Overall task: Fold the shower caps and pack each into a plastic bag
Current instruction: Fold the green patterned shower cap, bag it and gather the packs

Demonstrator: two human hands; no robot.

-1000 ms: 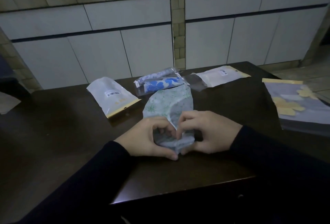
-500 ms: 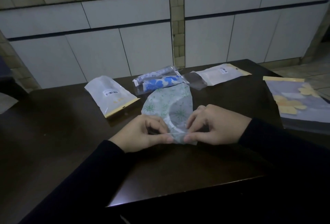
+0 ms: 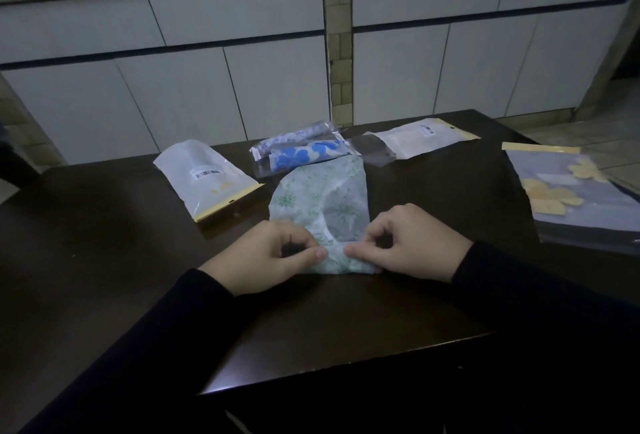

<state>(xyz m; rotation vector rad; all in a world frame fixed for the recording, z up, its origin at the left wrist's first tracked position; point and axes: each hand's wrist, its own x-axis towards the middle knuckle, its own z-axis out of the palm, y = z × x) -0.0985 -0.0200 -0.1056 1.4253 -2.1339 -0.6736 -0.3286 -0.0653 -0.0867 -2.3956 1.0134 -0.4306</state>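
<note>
A pale shower cap with green flower print (image 3: 320, 201) lies flattened on the dark table (image 3: 104, 246), its near end folded over. My left hand (image 3: 270, 257) pinches that near edge from the left, thumb against curled fingers. My right hand (image 3: 412, 246) pinches the same edge from the right. Behind the cap lie two clear bags with packed caps: one with blue flowers (image 3: 304, 154) and one with a purple print (image 3: 294, 137). A white plastic bag with a barcode (image 3: 204, 177) lies at the left.
Another white bag with a yellow strip (image 3: 422, 137) and a clear flap (image 3: 369, 148) lie at the back right. A stack of sheets with yellow flowers (image 3: 575, 194) sits at the table's right edge. White cabinet doors (image 3: 207, 87) stand behind the table.
Both hands have drawn slightly apart and lowered the cap's near edge flat onto the table. The bunched fold between my fingers has been smoothed down.
</note>
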